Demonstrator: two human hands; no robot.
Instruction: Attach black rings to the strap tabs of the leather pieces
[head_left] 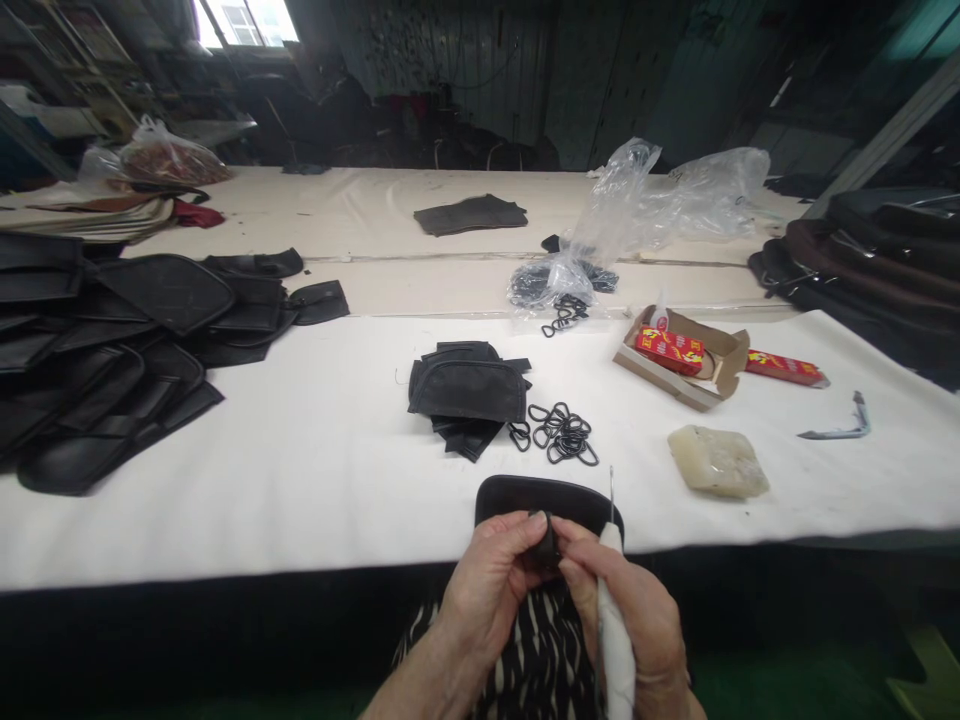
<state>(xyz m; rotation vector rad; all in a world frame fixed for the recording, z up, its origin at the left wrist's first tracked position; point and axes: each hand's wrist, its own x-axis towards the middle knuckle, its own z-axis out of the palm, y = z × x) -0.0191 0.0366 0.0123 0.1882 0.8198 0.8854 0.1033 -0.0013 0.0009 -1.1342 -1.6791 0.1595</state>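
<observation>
My left hand (487, 590) pinches a small black tab (547, 545) against the edge of a curved black leather pouch (540, 497), which rests at the table's front edge. My right hand (634, 610) grips an awl with a white padded handle (615, 620), its thin steel point upright, and its fingers touch the tab. Just ahead lie a loose pile of black D-rings (562, 435) and a stack of black leather pieces (469, 395). A pale lump of wax (718, 460) sits to the right. The hands hide the tab's lower part.
The white-topped table (225, 530) holds an opened cardboard box with red packets (682, 355) and a bent metal tool (844, 425). Heaps of black leather goods (112, 350) lie left, more at right (862, 270). Plastic bags (637, 210) lie on the farther table.
</observation>
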